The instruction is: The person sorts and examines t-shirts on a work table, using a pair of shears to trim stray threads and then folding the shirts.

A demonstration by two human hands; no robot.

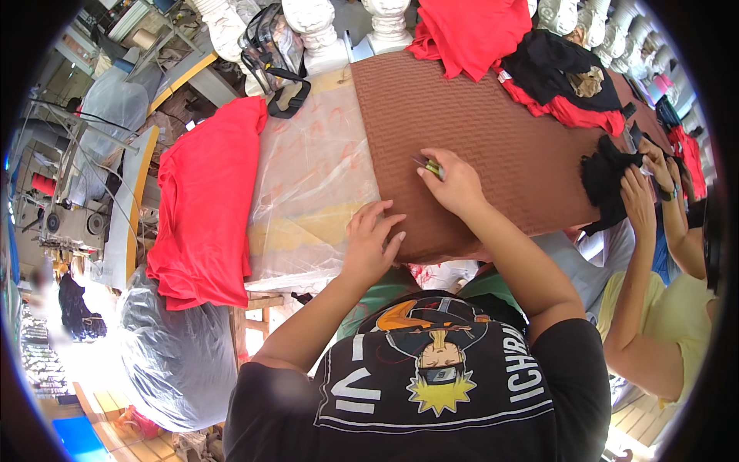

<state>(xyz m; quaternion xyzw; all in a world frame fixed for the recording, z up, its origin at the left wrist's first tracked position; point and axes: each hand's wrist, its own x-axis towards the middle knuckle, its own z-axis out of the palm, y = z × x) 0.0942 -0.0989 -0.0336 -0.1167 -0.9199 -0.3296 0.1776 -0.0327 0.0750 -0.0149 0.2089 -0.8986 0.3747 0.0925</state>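
My right hand [456, 185] is closed around small thread snips [433, 167] with a yellow-green handle, over the brown textured cloth [454, 108] on the table. The thin tips point to the left, and the palm covers part of the tool. My left hand [371, 240] holds nothing. Its fingers are apart, beside the seam where the brown cloth meets the clear plastic cover [312, 154]. Left of that plastic, a pile of red fabric [204, 208] hangs over the table's edge.
A co-worker's hands [643, 185] handle a black garment [604, 181] at the right. Black and red garments [562, 73] and red cloth [473, 31] lie at the far side. A clear backpack [273, 50] leans by white balusters [312, 31]. Sewing machines [73, 223] stand left.
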